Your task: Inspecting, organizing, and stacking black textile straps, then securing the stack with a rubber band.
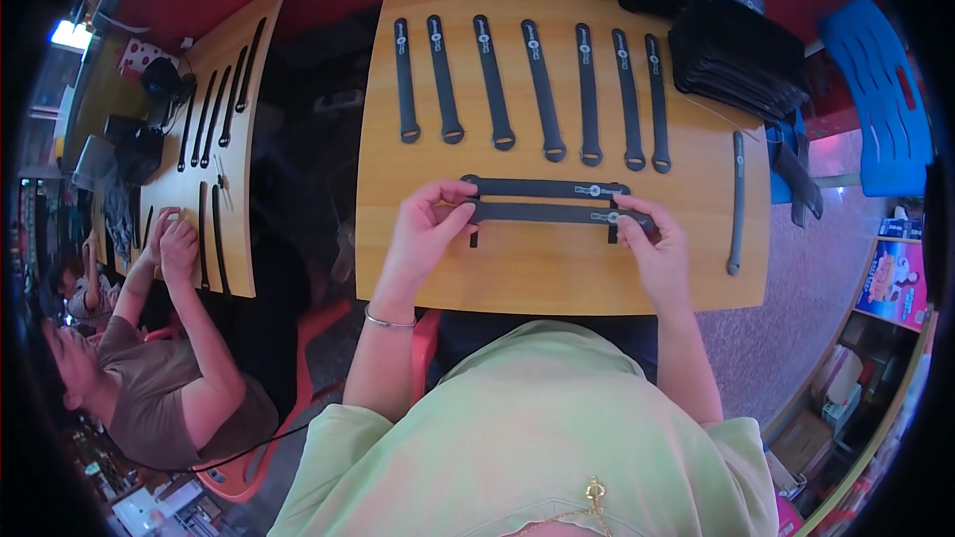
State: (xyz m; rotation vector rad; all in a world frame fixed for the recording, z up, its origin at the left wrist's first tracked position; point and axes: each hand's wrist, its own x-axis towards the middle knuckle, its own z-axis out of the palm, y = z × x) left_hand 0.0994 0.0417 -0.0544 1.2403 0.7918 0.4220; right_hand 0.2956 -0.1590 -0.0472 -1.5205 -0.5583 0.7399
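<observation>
My left hand (428, 229) and my right hand (658, 247) hold a black strap (542, 213) level between them, pinching it near its two ends. The strap has pale printing toward its right end. Just behind it, a second black strap (537, 188) lies crosswise, and my left fingertips reach its left end. Short dark pieces (475, 237) show below the held strap near both hands; what they belong to I cannot make out. Farther back, several similar straps (494, 89) lie side by side, each with a slotted round near end.
The wooden table (418, 268) carries stacked black bundles (741, 55) at the back right and a lone strap (737, 204) at its right edge. A blue chair (875, 89) stands beyond. To the left, a co-worker (189, 358) sits at another table (234, 229) with straps.
</observation>
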